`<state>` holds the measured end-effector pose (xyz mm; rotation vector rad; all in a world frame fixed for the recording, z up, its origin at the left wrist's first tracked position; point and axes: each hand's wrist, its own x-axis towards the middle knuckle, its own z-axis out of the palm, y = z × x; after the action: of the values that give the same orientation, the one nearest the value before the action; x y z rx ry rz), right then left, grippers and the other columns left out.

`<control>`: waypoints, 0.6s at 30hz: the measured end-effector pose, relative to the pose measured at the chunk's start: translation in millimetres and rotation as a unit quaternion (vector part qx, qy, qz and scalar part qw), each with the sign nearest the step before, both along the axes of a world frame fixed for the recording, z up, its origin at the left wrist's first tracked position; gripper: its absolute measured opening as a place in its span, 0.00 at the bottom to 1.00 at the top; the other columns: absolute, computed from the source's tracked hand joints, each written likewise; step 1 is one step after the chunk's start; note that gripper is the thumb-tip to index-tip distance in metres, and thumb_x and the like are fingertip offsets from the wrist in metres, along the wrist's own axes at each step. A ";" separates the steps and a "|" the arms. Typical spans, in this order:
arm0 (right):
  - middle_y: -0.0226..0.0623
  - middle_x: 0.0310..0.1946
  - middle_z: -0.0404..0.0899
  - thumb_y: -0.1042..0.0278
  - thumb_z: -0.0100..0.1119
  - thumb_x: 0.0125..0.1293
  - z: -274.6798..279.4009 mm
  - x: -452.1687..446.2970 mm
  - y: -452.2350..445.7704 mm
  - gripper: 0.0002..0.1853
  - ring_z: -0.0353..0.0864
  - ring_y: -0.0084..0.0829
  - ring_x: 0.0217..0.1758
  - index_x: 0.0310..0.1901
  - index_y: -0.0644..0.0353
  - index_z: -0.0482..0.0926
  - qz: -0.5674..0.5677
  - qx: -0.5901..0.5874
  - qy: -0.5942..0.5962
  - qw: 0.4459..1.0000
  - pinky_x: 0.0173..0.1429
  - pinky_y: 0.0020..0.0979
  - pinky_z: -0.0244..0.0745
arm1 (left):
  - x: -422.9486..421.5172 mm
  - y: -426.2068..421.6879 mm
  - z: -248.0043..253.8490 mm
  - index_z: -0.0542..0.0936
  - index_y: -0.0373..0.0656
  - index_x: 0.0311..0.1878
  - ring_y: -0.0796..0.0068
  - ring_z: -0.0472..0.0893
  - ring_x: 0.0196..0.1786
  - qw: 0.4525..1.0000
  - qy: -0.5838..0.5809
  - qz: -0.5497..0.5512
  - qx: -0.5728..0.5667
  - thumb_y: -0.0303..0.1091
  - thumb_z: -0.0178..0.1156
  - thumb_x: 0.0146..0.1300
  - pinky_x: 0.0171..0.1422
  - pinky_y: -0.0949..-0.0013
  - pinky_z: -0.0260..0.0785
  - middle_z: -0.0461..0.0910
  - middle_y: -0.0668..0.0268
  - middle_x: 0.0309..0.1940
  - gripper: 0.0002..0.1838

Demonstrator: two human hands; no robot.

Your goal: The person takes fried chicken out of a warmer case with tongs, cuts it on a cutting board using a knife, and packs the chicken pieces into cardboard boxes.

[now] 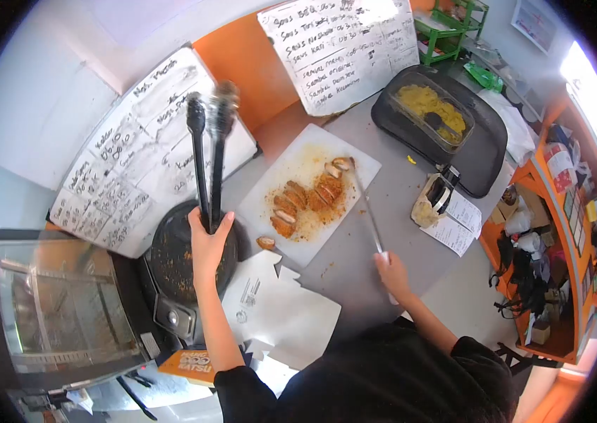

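My left hand (210,240) is closed around a pair of black tongs (217,169) held upright, tips pointing away from me and slightly apart; one tip is blurred. In my right hand (391,273) is the handle of a long knife (367,211). Its blade reaches across the right side of a white cutting board (360,168), the far end beside a slice of breaded cutlet (343,163). Two rows of sliced breaded cutlet (290,204) lie on the board amid loose crumbs. One small piece (265,242) sits at the board's left edge.
A round black pan (171,243) and an unfolded white carton (284,303) lie near my left arm. At far right, a black tray (482,134) bears a container of yellow food (431,106). Handwritten whiteboards (340,56) line the back; a glass cabinet (65,303) stands left.
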<state>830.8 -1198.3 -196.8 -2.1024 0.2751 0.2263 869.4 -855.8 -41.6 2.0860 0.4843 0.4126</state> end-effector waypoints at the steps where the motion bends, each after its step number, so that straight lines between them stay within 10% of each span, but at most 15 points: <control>1: 0.41 0.25 0.75 0.54 0.48 0.64 3.5 -5.0 -12.1 0.17 0.74 0.36 0.26 0.34 0.64 0.71 -0.010 -0.050 -0.006 0.999 0.31 0.35 0.68 | -7.6 -4.8 -1.1 0.65 0.37 0.49 0.76 0.70 0.37 0.999 0.009 -0.005 -0.051 0.41 0.66 0.51 0.45 0.73 0.64 0.70 0.67 0.33 0.28; 10: 0.60 0.60 0.54 0.50 0.57 0.56 -5.1 -11.0 -63.6 0.39 0.55 0.49 0.64 0.59 0.72 0.56 0.065 -0.210 -0.004 0.976 0.66 0.42 0.49 | -31.0 -86.3 -27.7 0.66 0.39 0.50 0.81 0.70 0.32 0.983 -0.044 -0.106 -0.142 0.43 0.63 0.52 0.33 0.76 0.65 0.71 0.67 0.33 0.27; 13: 0.62 0.64 0.45 0.47 0.61 0.52 46.5 -10.1 -37.6 0.52 0.49 0.48 0.67 0.65 0.70 0.39 0.204 -0.227 -0.143 0.942 0.66 0.44 0.49 | -68.8 -145.1 -42.5 0.64 0.39 0.54 0.75 0.69 0.45 0.952 0.044 -0.206 -0.223 0.40 0.61 0.54 0.53 0.70 0.61 0.70 0.63 0.41 0.28; 16: 0.56 0.64 0.50 0.47 0.60 0.53 61.3 -0.7 -13.5 0.54 0.59 0.40 0.61 0.66 0.67 0.32 0.311 0.003 -0.256 0.915 0.63 0.39 0.55 | -100.7 -194.3 -68.0 0.61 0.37 0.57 0.74 0.67 0.48 0.916 0.030 -0.292 -0.274 0.43 0.59 0.57 0.54 0.69 0.60 0.68 0.63 0.42 0.30; 18: 0.51 0.62 0.53 0.48 0.59 0.53 80.7 5.2 -0.8 0.54 0.62 0.35 0.56 0.66 0.65 0.30 0.317 0.277 -0.003 0.907 0.60 0.35 0.57 | -120.7 -214.0 -81.2 0.53 0.37 0.62 0.73 0.67 0.47 0.828 0.005 -0.332 -0.451 0.50 0.52 0.61 0.54 0.69 0.61 0.65 0.63 0.43 0.35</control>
<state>836.0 -1199.1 -116.0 -1.5562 -0.4510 0.6043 748.7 -1069.8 -122.8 1.1931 -0.0859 -0.2280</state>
